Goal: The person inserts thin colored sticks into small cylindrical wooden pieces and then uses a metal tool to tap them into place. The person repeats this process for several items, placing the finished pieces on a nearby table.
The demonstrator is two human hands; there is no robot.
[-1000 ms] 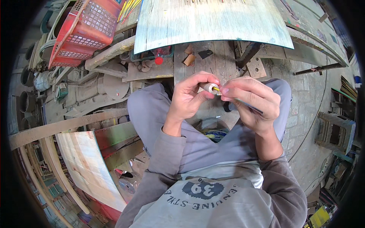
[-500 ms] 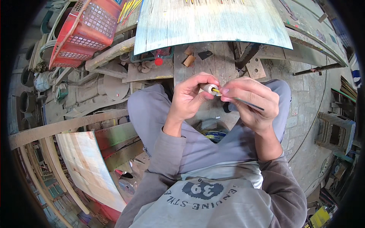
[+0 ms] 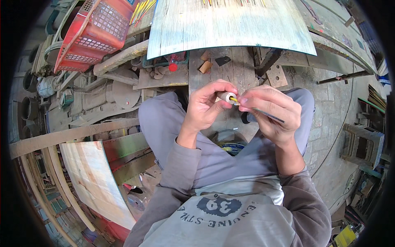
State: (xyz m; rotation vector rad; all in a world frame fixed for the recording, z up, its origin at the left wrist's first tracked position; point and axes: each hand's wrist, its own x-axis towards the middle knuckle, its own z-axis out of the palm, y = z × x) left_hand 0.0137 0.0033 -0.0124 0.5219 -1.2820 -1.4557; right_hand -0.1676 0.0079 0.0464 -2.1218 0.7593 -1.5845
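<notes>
My left hand (image 3: 207, 108) pinches a small pale cylinder (image 3: 225, 96), like a short wooden peg, between thumb and fingers. My right hand (image 3: 273, 113) holds a thin dark stick (image 3: 269, 115) with a yellow tip (image 3: 233, 99), and that tip touches the end of the cylinder. Both hands meet above my lap, over grey trousers (image 3: 164, 119). My fingers hide most of the stick.
A pale wooden board (image 3: 230, 29) lies ahead with several thin coloured sticks at its far edge. A red plastic basket (image 3: 92, 35) sits at upper left. Small wood blocks (image 3: 205, 66) and a red-capped bottle (image 3: 175, 64) rest on planks. A curved board (image 3: 92, 181) leans at lower left.
Both hands have stayed close together at the cylinder with only slight finger shifts.
</notes>
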